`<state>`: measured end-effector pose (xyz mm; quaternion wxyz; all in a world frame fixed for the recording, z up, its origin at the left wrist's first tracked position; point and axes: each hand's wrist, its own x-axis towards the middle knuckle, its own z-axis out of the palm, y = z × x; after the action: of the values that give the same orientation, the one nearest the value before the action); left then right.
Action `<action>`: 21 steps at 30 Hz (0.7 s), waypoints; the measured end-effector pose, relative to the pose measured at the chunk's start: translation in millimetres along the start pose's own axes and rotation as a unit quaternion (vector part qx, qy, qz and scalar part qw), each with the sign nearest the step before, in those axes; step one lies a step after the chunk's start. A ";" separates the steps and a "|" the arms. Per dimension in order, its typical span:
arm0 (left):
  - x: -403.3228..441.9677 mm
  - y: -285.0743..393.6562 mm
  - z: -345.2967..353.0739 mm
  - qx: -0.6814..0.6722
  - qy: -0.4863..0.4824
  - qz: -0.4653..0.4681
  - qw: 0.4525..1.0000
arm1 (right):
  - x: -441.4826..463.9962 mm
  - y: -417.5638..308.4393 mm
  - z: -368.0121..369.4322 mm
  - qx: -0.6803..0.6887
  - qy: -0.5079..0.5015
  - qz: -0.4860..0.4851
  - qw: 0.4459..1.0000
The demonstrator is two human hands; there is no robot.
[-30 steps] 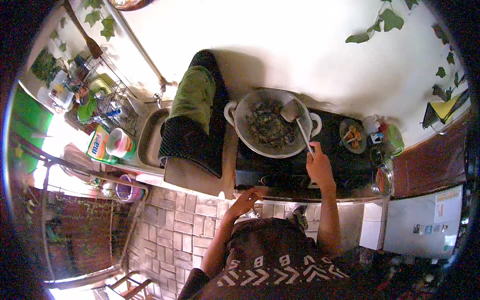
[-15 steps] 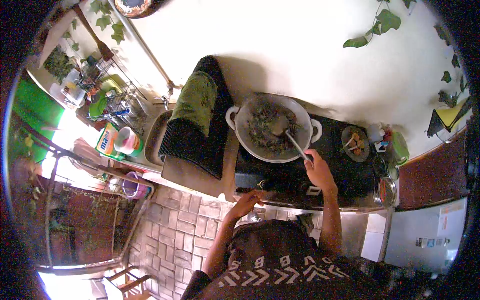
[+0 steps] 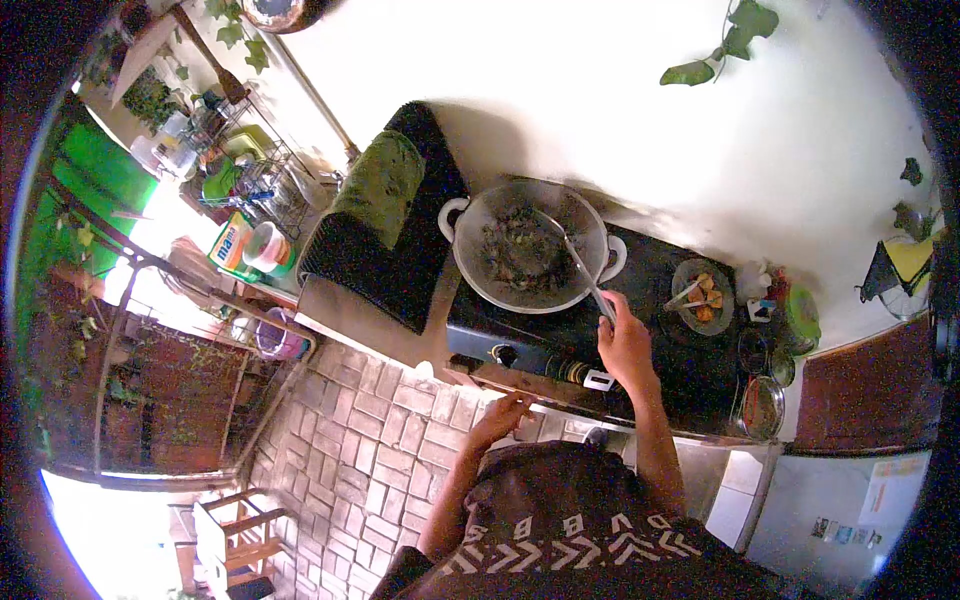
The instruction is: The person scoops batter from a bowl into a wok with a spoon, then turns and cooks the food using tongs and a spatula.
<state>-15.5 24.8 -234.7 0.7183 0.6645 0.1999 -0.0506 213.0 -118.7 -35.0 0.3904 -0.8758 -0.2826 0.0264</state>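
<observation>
My right hand point(image 3: 625, 345) is closed round the handle of a metal spatula point(image 3: 582, 266). The spatula slants down into a large two-handled wok point(image 3: 478, 278), and its head is partly buried in dark, chopped greenish food point(image 3: 522, 250). The wok stands on a black stove point(image 3: 650, 290). My left hand point(image 3: 498, 420) hangs low near the stove's front edge, fingers loosely bent and slightly apart, with nothing visible in it.
Right of the wok sits a plate point(image 3: 688, 318) with orange-brown pieces and a light utensil. Jars and a green-lidded container point(image 3: 802, 318) stand beyond. A green cloth point(image 3: 385, 190) drapes a black ridged cover point(image 3: 345, 262) at left. A dish rack point(image 3: 275, 190) stands further left.
My right hand has shifted the spatula, its head now further up and left within the wok. My left hand stays low by the stove front. The whole view has turned slightly.
</observation>
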 end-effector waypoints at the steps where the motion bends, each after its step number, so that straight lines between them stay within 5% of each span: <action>1: 0.6 -3.5 3.4 0.010 -0.004 -0.028 1.000 | 1.6 -0.3 0.9 -0.014 0.004 -0.027 1.000; 5: -3.7 -14.3 17.4 0.127 -0.012 0.003 0.992 | 9.7 6.2 13.1 -0.044 0.018 -0.107 0.993; 9: -28.2 35.3 23.0 0.068 0.030 -0.072 0.995 | 5.5 -6.4 10.2 -0.145 -0.066 -0.119 0.980; 13: -32.5 34.1 7.0 0.056 0.034 -0.018 0.998 | -3.0 -16.0 -18.6 -0.121 -0.048 -0.153 0.980; 21: -6.7 45.4 -5.2 0.115 0.034 -0.024 0.992 | 4.1 -24.7 -26.3 -0.127 0.015 -0.106 0.986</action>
<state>-7.4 33.7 -190.1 0.6285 0.7391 0.2325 -0.0681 211.7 -120.9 1.2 0.2809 -0.8837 -0.3689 -0.0645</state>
